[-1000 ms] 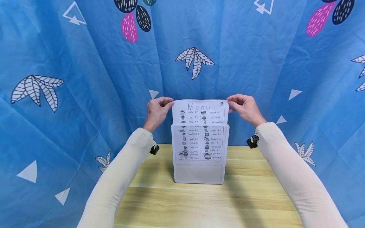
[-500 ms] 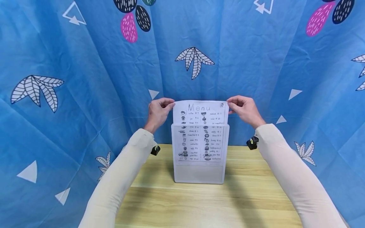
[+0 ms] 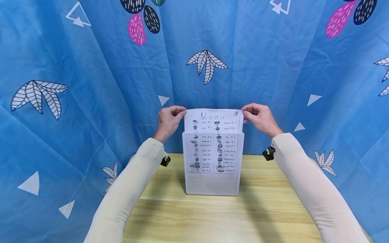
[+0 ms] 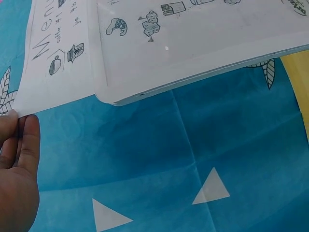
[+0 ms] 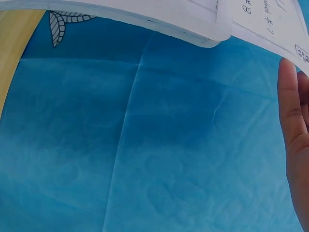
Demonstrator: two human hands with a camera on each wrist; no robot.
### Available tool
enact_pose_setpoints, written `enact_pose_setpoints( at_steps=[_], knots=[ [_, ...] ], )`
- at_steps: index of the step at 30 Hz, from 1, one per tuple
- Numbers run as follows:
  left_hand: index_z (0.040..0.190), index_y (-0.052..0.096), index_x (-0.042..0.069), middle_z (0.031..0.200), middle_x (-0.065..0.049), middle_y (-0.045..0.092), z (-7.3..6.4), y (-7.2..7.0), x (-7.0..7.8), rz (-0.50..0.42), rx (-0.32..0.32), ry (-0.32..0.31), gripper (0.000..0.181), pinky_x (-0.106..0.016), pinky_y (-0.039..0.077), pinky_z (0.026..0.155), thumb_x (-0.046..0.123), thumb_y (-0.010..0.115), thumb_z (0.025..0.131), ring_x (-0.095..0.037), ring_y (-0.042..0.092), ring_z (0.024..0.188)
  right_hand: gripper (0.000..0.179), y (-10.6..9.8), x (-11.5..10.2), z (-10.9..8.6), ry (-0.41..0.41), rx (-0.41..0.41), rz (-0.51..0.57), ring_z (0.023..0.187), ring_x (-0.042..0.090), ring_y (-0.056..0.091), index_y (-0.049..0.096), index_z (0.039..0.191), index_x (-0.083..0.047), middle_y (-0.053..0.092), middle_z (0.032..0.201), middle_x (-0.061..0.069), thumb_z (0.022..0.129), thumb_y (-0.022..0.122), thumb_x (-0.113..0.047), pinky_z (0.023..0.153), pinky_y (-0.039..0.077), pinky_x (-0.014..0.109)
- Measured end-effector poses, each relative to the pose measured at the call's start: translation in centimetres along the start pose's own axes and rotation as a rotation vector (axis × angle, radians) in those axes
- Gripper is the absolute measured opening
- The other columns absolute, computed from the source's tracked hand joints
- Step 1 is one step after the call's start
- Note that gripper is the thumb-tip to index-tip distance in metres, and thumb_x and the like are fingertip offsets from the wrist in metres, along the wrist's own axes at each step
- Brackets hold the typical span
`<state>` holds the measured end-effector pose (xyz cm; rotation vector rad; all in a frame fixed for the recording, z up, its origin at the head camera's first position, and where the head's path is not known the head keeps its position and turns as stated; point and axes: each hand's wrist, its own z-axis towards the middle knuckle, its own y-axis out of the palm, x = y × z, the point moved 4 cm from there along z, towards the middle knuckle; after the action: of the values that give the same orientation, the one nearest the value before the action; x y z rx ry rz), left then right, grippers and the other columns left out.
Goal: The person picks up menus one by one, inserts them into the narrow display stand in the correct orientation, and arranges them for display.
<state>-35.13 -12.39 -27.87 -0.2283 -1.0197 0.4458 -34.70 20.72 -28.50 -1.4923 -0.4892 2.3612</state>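
A white paper menu (image 3: pixel 214 120) with handwritten items and small drawings stands partly inside a clear, white-edged display holder (image 3: pixel 212 186). Its top part sticks up above the holder's upper edge, and its lower edge shows through the front, some way above the holder's bottom. My left hand (image 3: pixel 170 121) pinches the menu's top left corner between thumb and fingers. At the top right corner my right hand (image 3: pixel 260 118) pinches it likewise. In the left wrist view the fingertips (image 4: pixel 30 126) meet the paper's corner, well apart from the holder's side.
The holder stands upright on a light wooden table (image 3: pixel 188 219). Behind and on both sides hangs a blue patterned curtain (image 3: pixel 261 60), close to the table's back edge. Black wrist cameras sit at both cuffs.
Both hands have moved slightly down with the menu, which has slid deeper into the holder. Less of it shows above the upper edge. The holder has stayed put.
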Motion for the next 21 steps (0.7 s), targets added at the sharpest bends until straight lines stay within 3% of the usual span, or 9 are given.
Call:
enact_pose_setpoints(
  at_steps=[21],
  knots=[
    [0.106,0.076,0.004,0.096,-0.009,0.071,-0.48,0.22,-0.80,0.015,-0.025,-0.009,0.015,-0.030,0.052,0.071,0.013,0.069,0.096,-0.020,0.063,0.084,0.018,0.20,0.79,-0.46,0.018,-0.009,-0.077,0.082,0.022,0.069,0.069,0.111,0.001,0.069,0.104,0.016,0.101,0.060,-0.012,0.072,0.056,0.021]
  ],
)
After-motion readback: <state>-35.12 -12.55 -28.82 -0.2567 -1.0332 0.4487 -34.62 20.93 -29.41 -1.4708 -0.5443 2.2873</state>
